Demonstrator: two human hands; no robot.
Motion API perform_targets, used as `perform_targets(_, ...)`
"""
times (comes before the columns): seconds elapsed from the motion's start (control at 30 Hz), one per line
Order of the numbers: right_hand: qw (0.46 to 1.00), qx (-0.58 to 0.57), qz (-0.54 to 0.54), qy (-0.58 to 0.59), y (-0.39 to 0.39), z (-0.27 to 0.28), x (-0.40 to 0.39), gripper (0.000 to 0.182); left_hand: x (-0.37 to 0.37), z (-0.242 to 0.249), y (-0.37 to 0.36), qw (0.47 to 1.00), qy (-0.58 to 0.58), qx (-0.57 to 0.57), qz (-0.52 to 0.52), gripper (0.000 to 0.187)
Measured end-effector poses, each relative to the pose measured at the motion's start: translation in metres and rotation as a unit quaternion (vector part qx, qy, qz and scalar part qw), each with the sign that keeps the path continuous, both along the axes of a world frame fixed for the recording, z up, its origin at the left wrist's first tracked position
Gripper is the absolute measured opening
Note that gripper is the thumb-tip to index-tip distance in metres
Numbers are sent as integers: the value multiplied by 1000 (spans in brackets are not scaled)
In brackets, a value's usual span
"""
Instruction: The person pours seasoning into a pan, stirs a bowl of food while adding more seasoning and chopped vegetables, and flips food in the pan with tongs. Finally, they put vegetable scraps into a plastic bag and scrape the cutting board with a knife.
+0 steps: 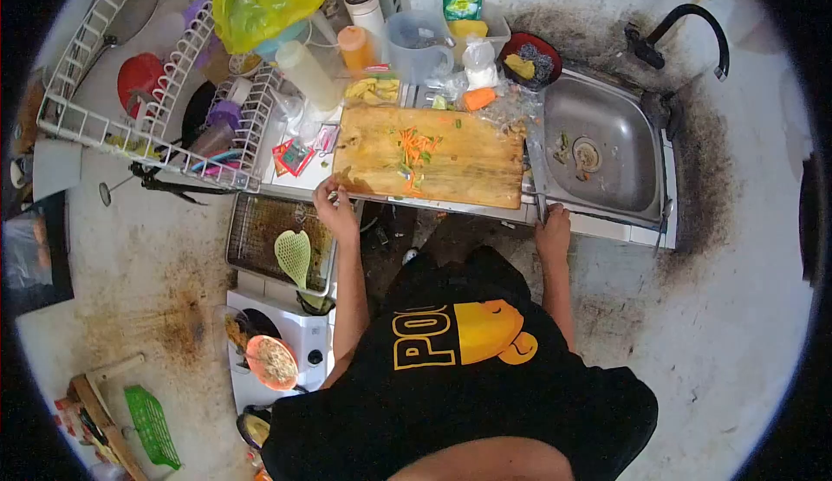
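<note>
At frame centre: cutting board (451, 165), long axis left-right, left hand (334, 208) pinching its lower-left corner, right hand (552, 231) closed at the lower-right edge.

Both arms reach forward, almost straight. The left hand (334, 204) has its fingers curled together at the tips. The right hand (552, 224) lies flat, fingers closed, palm down.
</note>
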State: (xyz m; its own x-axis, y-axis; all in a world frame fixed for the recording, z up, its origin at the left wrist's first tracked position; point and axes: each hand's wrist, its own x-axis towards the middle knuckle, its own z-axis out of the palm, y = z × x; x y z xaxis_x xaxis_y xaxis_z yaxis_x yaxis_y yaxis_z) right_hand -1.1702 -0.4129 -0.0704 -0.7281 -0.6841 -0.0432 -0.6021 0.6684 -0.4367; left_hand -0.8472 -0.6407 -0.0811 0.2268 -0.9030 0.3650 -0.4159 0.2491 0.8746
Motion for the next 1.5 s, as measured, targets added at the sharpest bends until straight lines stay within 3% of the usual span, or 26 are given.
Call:
perform_targets(0.17,996,-18,71,-49,2,5,-24,37,-4,0,6,996,21,73,-36,25)
perform_targets(0.23,998,-48,11,-24,8,2,-31,35,-7,-6,12,997,25,73,-20,23)
perform_targets(0.3,999,-41,16,-19,15,24,-29,33,-11,-4,22,992,90,46,-80,21)
perform_targets(0.37,999,-34,20,-14,20,64,-23,31,-15,4,35,994,62,84,-35,19)
perform_targets(0.43,983,4,-56,-173,19,105,-11,38,-20,13,46,993,41,102,-41,18)
perform_targets(0.57,992,-76,3,-100,22,99,-16,32,-19,-15,49,986,123,96,-53,19)
perform_targets(0.67,966,-197,25,-168,4,82,-10,26,-19,-8,55,981,153,100,-70,15)
perform_targets(0.7,965,-199,34,-169,-2,75,-12,26,-18,2,60,971,185,122,-93,17)
perform_targets(0.77,915,-183,100,-346,-26,79,5,23,-14,13,66,969,195,125,-84,25)
perform_targets(0.87,882,-141,139,-427,-51,73,28,24,2,13,74,959,139,210,-132,26)
perform_targets(0.97,858,-108,144,-481,-67,64,43,27,10,15,92,971,187,125,-83,23)
perform_targets(1.03,843,-103,167,-501,-75,51,50,29,21,5,104,975,197,100,-37,32)
perform_targets(1.1,829,-128,150,-523,-83,38,51,28,29,2,121,981,124,137,59,40)
perform_targets(1.17,828,-127,145,-526,-90,34,53,29,38,-11,139,979,134,131,76,40)
perform_targets(1.23,868,-118,185,-446,-97,25,52,26,53,-48,158,972,179,131,82,40)
perform_targets(1.3,874,-116,209,-424,-110,-1,37,24,58,-42,185,948,259,169,74,37)
perform_targets(1.37,924,-178,323,-104,-131,-59,15,21,56,-46,213,947,271,150,87,36)
perform_targets(1.4,937,-129,322,-38,-123,-22,23,26,53,-58,224,934,310,142,108,35)
perform_targets(1.43,935,-133,325,-39,-119,-2,27,26,50,-54,234,935,309,138,111,35)
perform_targets(1.5,941,-67,328,-54,-117,30,37,44,42,-39,260,915,310,205,159,34)
